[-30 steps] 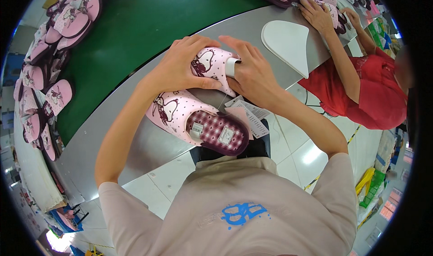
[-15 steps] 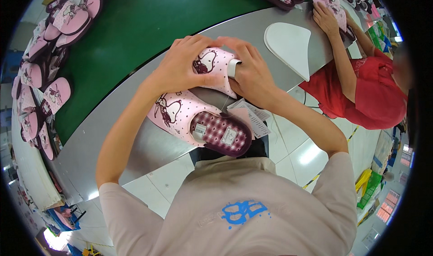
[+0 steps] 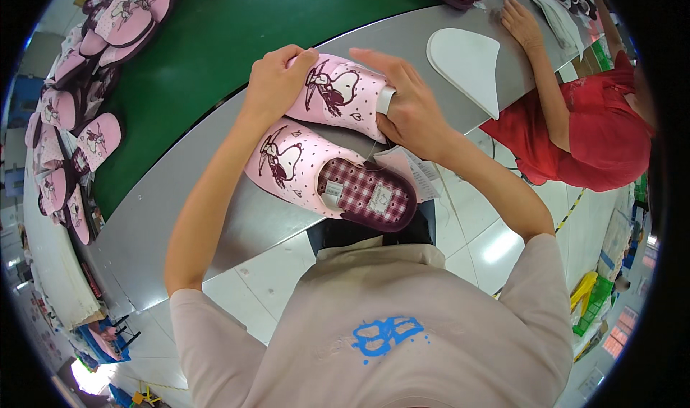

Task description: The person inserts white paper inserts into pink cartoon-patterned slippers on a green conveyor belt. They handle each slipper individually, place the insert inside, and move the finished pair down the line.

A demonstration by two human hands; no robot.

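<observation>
Head view, left fingers (image 3: 292,53) and right fingers (image 3: 382,62) holding pink slipper (image 3: 338,95) (mate (image 3: 287,162) alongside), white panel (image 3: 466,67) nearby.

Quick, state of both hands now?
Left hand: holding the farther pink, dark-printed, closed-toe slipper.
Right hand: at that slipper's opening; grip can't be told.

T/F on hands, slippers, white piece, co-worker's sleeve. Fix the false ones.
1. The left hand is at the toe of the farther slipper. True.
2. The right hand is on the nearer slipper. False: it is on the farther slipper.
3. The nearer slipper's insole is checked. True.
4. The white piece lies on the green surface. False: it lies on the grey metal surface.
5. The co-worker's sleeve is red. True.
</observation>
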